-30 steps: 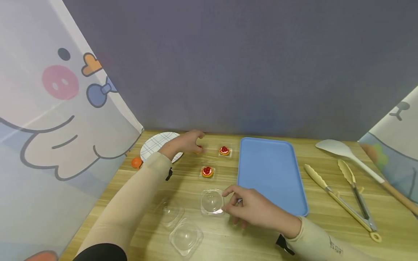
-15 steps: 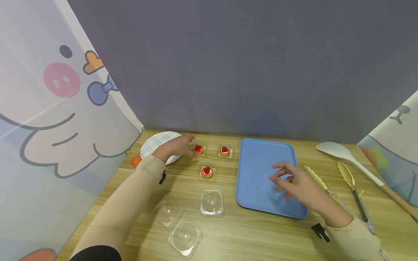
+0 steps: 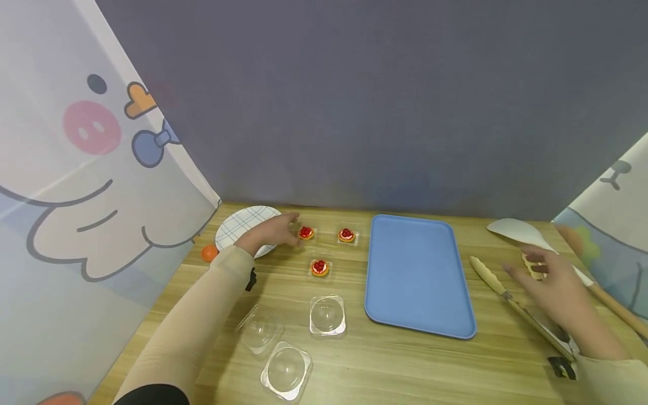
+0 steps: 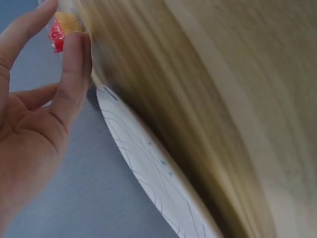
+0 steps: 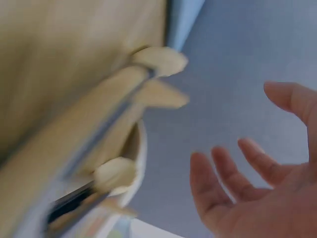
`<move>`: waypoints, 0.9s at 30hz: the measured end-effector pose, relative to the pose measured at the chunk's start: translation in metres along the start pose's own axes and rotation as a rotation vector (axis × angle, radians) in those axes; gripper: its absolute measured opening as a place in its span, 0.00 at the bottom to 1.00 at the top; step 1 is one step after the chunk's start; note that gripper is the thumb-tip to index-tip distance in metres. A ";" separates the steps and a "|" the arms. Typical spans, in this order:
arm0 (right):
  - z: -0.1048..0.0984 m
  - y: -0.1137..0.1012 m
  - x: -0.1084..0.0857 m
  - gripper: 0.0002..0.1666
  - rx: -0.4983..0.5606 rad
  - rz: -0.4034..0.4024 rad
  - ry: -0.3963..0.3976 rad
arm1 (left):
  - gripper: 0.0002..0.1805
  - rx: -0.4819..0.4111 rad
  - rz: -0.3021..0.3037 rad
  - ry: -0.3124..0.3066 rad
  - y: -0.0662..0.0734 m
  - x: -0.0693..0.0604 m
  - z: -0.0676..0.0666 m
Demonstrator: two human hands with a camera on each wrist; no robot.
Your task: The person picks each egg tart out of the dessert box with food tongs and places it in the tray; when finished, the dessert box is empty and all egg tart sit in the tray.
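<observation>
My left hand (image 3: 275,229), fingers loosely bent, hovers by the plate's right side. Just past its fingertips lies a berry-topped tart (image 3: 306,232) on clear plastic; the left wrist view shows this tart (image 4: 60,32) beyond the fingers, with no grip on it visible. Two similar tarts sit nearby, a back tart (image 3: 346,235) and a front tart (image 3: 319,268). Above the yellow-tipped metal tongs (image 3: 487,274) hangs my right hand (image 3: 559,289), fingers spread and holding nothing. It covers part of the tongs. The right wrist view shows the spread hand (image 5: 257,193) apart from the tongs (image 5: 94,124).
A blue tray (image 3: 417,275) lies mid-table. Clear domed plastic lids stand in front: one lid (image 3: 327,315), another lid (image 3: 287,370) and a third lid (image 3: 260,329). A checked plate (image 3: 243,222) and an orange ball-like thing (image 3: 209,253) are left. A white-headed utensil (image 3: 516,230) with a wooden handle lies right.
My right hand has travelled right, from beside the clear lid, across the blue tray, to above the tongs. My left hand has drawn back slightly left, uncovering the back-left tart.
</observation>
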State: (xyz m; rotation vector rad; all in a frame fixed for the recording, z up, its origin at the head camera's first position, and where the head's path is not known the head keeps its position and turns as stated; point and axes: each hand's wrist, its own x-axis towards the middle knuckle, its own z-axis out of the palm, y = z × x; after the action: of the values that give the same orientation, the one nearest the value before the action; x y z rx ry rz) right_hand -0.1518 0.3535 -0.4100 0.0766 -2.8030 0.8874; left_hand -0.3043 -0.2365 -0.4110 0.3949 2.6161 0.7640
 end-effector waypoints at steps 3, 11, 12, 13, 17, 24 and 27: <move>-0.004 0.013 -0.005 0.49 -0.050 0.066 -0.040 | 0.59 0.013 0.003 0.008 -0.002 0.001 0.001; -0.001 0.035 -0.015 0.54 -0.174 0.019 0.020 | 0.60 -0.001 -0.014 0.016 -0.001 0.000 0.001; -0.001 0.038 -0.017 0.54 -0.187 0.011 0.022 | 0.60 -0.001 -0.014 0.015 -0.002 0.000 0.002; 0.000 0.040 -0.019 0.56 -0.199 0.012 0.022 | 0.60 0.000 -0.013 0.016 -0.002 0.001 0.002; 0.000 0.047 -0.025 0.64 -0.186 0.063 -0.032 | 0.59 0.025 0.001 0.023 -0.004 0.004 0.003; -0.007 0.047 -0.027 0.72 -0.174 0.181 -0.205 | 0.59 0.022 0.015 0.025 -0.006 0.007 0.005; -0.007 0.047 -0.031 0.64 -0.178 0.202 -0.256 | 0.57 0.018 0.027 0.023 -0.006 0.008 0.006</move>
State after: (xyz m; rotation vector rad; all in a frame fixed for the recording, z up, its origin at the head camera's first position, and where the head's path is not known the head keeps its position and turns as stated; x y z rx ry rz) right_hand -0.1251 0.3960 -0.4375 -0.1314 -3.1611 0.7066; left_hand -0.3099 -0.2357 -0.4208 0.4301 2.6455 0.7587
